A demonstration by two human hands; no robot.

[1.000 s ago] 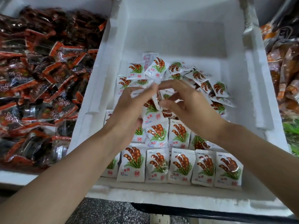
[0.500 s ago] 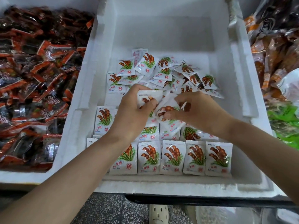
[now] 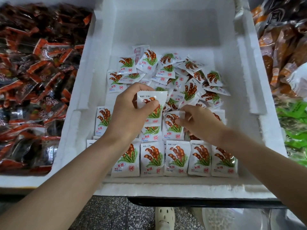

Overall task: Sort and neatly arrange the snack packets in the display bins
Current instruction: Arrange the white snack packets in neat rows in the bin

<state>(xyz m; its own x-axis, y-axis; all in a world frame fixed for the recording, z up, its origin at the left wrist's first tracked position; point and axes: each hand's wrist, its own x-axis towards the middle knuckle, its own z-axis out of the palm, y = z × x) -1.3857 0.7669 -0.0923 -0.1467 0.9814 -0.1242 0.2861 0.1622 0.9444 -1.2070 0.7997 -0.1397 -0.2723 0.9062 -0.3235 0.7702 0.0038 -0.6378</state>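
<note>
The hands have drawn apart: the left hand (image 3: pixel 131 117) grips a white plant-printed snack packet (image 3: pixel 153 97), and the right hand (image 3: pixel 202 125) pinches another packet (image 3: pixel 172 126) lower.

A speckled grey stone floor (image 3: pixel 116 216) fills the bottom of the view. A pale clog (image 3: pixel 164 216) with round holes stands on it, toe forward. A black bar (image 3: pixel 199 202) runs across just above the clog. Right of the clog sits a blurry, translucent plastic container (image 3: pixel 221 219).

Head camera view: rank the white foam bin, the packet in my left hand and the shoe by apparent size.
1. White foam bin
2. Packet in the left hand
3. Shoe, though it is farther away and partly cut off
</note>
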